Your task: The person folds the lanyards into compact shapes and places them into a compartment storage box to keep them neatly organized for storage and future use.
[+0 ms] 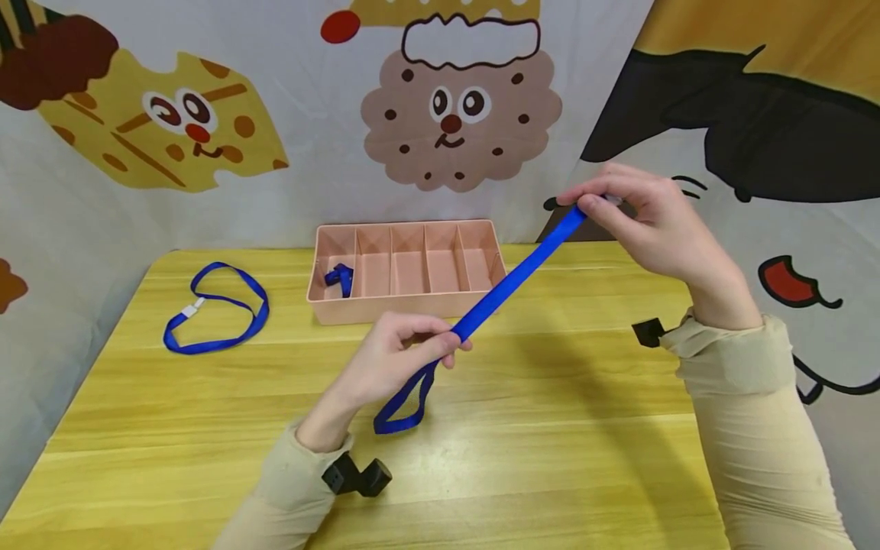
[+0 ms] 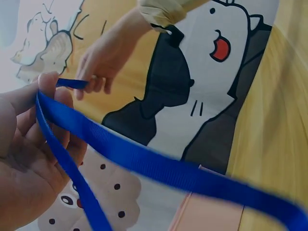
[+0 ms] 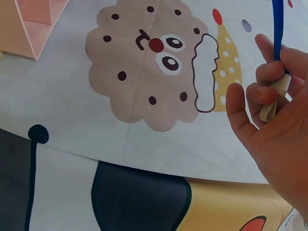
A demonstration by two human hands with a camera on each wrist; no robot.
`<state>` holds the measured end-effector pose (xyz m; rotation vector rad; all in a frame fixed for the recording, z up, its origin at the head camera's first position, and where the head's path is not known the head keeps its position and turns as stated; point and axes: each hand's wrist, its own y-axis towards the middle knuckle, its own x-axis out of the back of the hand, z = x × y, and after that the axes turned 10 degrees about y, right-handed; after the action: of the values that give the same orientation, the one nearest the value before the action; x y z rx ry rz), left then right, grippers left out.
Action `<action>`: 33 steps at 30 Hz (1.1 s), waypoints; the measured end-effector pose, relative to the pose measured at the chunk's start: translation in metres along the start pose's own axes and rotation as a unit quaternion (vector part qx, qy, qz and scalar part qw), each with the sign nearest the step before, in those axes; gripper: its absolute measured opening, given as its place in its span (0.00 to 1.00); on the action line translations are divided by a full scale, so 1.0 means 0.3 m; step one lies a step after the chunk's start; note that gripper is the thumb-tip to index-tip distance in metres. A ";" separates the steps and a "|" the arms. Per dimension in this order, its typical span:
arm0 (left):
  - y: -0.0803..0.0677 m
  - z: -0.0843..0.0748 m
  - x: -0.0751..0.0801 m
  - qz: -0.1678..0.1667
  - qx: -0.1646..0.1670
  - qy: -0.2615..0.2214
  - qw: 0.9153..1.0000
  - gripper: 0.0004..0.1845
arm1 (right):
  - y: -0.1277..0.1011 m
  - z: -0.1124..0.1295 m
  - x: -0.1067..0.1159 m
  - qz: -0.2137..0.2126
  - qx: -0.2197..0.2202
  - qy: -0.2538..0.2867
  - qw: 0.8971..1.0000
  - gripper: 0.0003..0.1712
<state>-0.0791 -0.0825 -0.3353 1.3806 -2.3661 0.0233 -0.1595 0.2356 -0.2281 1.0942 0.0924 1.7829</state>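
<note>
Between my hands a blue lanyard (image 1: 519,279) is stretched taut on a slant above the table. My right hand (image 1: 653,218) pinches its upper end, raised at the right. In the right wrist view a white plastic clip (image 3: 275,98) shows among the fingers of that hand. Lower down, my left hand (image 1: 399,355) pinches the strap between thumb and fingers, and a loose loop hangs below. A second blue lanyard (image 1: 216,347) with a white clip lies looped on the table at the left. Rolled blue strap (image 1: 340,279) sits in the leftmost compartment of the pink box (image 1: 385,309).
The pink box has several compartments and stands at the back of the wooden table (image 1: 522,473). Behind it hangs a curtain (image 1: 309,114) with cartoon prints. A small black device (image 1: 354,475) is strapped on the left wrist, another (image 1: 648,333) on the right.
</note>
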 end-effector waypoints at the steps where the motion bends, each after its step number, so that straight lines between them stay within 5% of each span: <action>1: -0.002 -0.002 0.000 -0.005 -0.011 -0.002 1.000 0.10 | -0.003 -0.007 -0.003 0.000 -0.001 0.004 1.000 0.15; 11: -0.014 -0.004 -0.013 -0.073 -0.104 -0.100 0.987 0.16 | -0.061 -0.094 -0.081 0.007 -0.050 0.088 0.995 0.11; 19: -0.014 0.003 -0.010 -0.144 -0.160 -0.139 0.967 0.09 | -0.149 -0.180 -0.176 0.004 0.012 0.276 0.961 0.13; 30: -0.023 -0.015 0.003 -0.176 -0.152 -0.155 0.960 0.13 | -0.188 -0.205 -0.291 -0.077 0.036 0.283 0.955 0.02; 33: -0.028 -0.022 0.009 -0.185 -0.151 -0.150 0.959 0.14 | -0.190 -0.203 -0.321 -0.108 0.034 0.293 0.949 0.09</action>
<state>-0.0711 -0.0877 -0.3298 1.7363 -2.1711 -0.6671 -0.1536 0.2138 -0.3534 0.5415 0.6133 1.8579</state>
